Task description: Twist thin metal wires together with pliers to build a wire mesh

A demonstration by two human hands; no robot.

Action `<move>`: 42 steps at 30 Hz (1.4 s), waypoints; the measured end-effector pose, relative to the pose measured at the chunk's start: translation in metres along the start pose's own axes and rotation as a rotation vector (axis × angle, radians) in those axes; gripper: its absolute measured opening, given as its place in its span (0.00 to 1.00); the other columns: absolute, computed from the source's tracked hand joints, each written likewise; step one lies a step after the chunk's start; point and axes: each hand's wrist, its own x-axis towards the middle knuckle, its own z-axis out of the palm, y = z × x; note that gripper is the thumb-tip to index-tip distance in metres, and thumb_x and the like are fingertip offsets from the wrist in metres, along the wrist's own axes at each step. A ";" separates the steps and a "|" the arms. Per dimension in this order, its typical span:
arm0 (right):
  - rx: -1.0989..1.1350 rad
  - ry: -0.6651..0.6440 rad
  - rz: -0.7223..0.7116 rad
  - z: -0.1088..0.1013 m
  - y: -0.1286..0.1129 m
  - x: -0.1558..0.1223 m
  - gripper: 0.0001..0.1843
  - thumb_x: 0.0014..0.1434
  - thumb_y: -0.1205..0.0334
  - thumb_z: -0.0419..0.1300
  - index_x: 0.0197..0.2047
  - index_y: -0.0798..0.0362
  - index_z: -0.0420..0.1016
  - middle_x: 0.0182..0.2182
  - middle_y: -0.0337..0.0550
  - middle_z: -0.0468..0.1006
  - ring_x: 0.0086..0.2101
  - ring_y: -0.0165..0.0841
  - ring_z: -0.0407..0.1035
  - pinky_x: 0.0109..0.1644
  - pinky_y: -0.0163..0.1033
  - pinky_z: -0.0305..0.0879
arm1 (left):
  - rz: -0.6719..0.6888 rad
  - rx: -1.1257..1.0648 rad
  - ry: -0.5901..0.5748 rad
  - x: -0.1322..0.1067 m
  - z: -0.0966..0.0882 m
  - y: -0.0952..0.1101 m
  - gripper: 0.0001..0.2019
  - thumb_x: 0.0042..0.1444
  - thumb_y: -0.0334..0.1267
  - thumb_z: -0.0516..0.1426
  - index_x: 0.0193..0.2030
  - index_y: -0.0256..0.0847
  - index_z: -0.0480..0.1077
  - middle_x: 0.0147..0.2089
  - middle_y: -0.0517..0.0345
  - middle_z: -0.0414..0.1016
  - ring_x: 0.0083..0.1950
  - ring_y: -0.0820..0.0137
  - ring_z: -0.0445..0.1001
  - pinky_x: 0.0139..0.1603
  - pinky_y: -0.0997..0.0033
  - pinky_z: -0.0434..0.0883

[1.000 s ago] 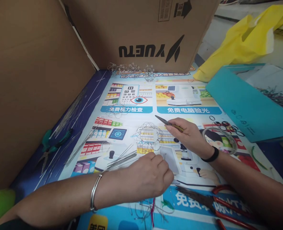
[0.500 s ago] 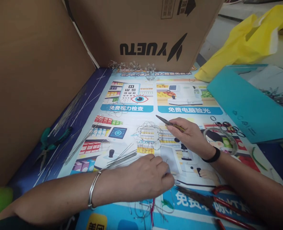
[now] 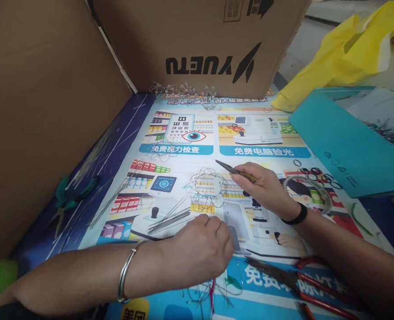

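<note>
My right hand [image 3: 260,184] is closed around needle-nose pliers [image 3: 228,167] with dark slim jaws and a yellowish grip. The jaws point left, above a round flower-like wire frame [image 3: 208,189] lying on the printed sheet. Nearer to me, my left hand [image 3: 205,244] is closed with its knuckles up, and what its fingers hold, if anything, is hidden. Just behind that hand lies a bundle of straight wires [image 3: 170,218]. Below it, bent wire pieces [image 3: 207,293] with pink and green bits stick out. Red-handled pliers or shears [image 3: 293,282] lie to its right.
Teal-handled pliers [image 3: 68,198] and loose thin wires [image 3: 93,162] lie on the left. Cardboard walls [image 3: 197,40] stand behind. At right are a wire coil [image 3: 323,198], small black rings [image 3: 313,172], a blue box [image 3: 353,142] and a yellow bag [image 3: 337,62]. Finished-looking wire shapes [image 3: 186,90] sit at the back.
My left hand has shifted a little left and toward me, its fingers more turned under. My right hand and the pliers in it have hardly moved.
</note>
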 end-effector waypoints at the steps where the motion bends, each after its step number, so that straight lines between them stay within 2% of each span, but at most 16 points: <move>1: -0.002 0.000 -0.002 0.000 0.000 0.000 0.11 0.58 0.55 0.54 0.36 0.53 0.71 0.30 0.41 0.73 0.31 0.31 0.66 0.35 0.37 0.62 | 0.009 -0.002 0.008 0.001 0.000 -0.001 0.05 0.56 0.26 0.48 0.36 0.33 0.64 0.31 0.51 0.67 0.30 0.65 0.65 0.26 0.65 0.60; 12: 0.007 -0.017 0.001 -0.001 -0.001 0.000 0.12 0.58 0.54 0.54 0.36 0.53 0.71 0.29 0.42 0.71 0.30 0.31 0.65 0.33 0.36 0.61 | 0.080 0.000 0.004 0.005 -0.002 -0.010 0.05 0.58 0.26 0.47 0.35 0.34 0.63 0.30 0.53 0.64 0.30 0.66 0.64 0.24 0.67 0.58; 17: 0.008 -0.023 -0.001 -0.002 -0.002 0.000 0.11 0.59 0.54 0.52 0.35 0.52 0.69 0.28 0.40 0.68 0.29 0.30 0.63 0.33 0.36 0.59 | 0.107 -0.088 0.014 0.003 -0.001 -0.008 0.05 0.59 0.30 0.47 0.36 0.35 0.62 0.32 0.53 0.66 0.31 0.66 0.65 0.26 0.66 0.61; 22: -0.011 -0.010 0.036 -0.002 -0.003 0.000 0.10 0.60 0.57 0.49 0.28 0.51 0.60 0.21 0.34 0.59 0.23 0.27 0.56 0.27 0.34 0.53 | 0.157 -0.151 0.096 0.002 0.007 -0.008 0.03 0.59 0.30 0.48 0.37 0.36 0.61 0.31 0.54 0.67 0.29 0.68 0.65 0.27 0.67 0.63; 28: 0.057 0.028 0.105 0.000 -0.001 -0.002 0.09 0.54 0.58 0.56 0.28 0.51 0.59 0.23 0.33 0.64 0.23 0.26 0.57 0.28 0.33 0.55 | 0.113 -0.324 0.230 0.001 0.013 -0.009 0.03 0.56 0.27 0.47 0.36 0.37 0.58 0.30 0.57 0.66 0.29 0.70 0.63 0.27 0.70 0.63; 32: 0.189 0.004 0.068 0.000 0.002 -0.006 0.13 0.56 0.56 0.56 0.26 0.51 0.56 0.23 0.34 0.63 0.23 0.25 0.56 0.27 0.33 0.54 | 0.102 -0.459 0.347 -0.001 0.012 -0.011 0.05 0.55 0.27 0.48 0.38 0.36 0.56 0.31 0.55 0.67 0.31 0.71 0.62 0.30 0.71 0.65; 35: 0.248 -0.054 0.009 -0.007 -0.003 -0.008 0.13 0.57 0.55 0.56 0.27 0.52 0.59 0.23 0.34 0.62 0.24 0.25 0.55 0.28 0.33 0.54 | 0.106 -0.549 0.405 -0.002 0.010 -0.012 0.07 0.54 0.26 0.48 0.40 0.36 0.56 0.31 0.54 0.68 0.31 0.71 0.63 0.31 0.71 0.66; 38: 0.297 -0.188 -0.064 -0.020 -0.018 -0.011 0.10 0.59 0.56 0.56 0.30 0.53 0.63 0.25 0.36 0.65 0.26 0.26 0.58 0.30 0.33 0.56 | 0.093 -0.610 0.455 -0.002 0.009 -0.012 0.07 0.55 0.26 0.48 0.41 0.36 0.56 0.31 0.53 0.69 0.31 0.70 0.64 0.31 0.70 0.67; 40: 0.334 -0.394 -0.132 -0.028 -0.031 -0.014 0.08 0.60 0.58 0.54 0.34 0.54 0.66 0.27 0.37 0.67 0.28 0.26 0.61 0.31 0.32 0.58 | 0.077 -0.630 0.505 -0.004 0.011 -0.011 0.07 0.55 0.26 0.48 0.41 0.36 0.56 0.31 0.53 0.68 0.32 0.70 0.65 0.31 0.70 0.68; 42: 0.337 -0.573 -0.262 -0.031 -0.042 -0.018 0.06 0.60 0.61 0.55 0.38 0.55 0.68 0.31 0.41 0.70 0.31 0.27 0.63 0.35 0.33 0.59 | 0.049 -0.603 0.553 -0.006 0.013 -0.009 0.08 0.55 0.27 0.48 0.43 0.35 0.57 0.31 0.52 0.69 0.32 0.69 0.66 0.32 0.69 0.70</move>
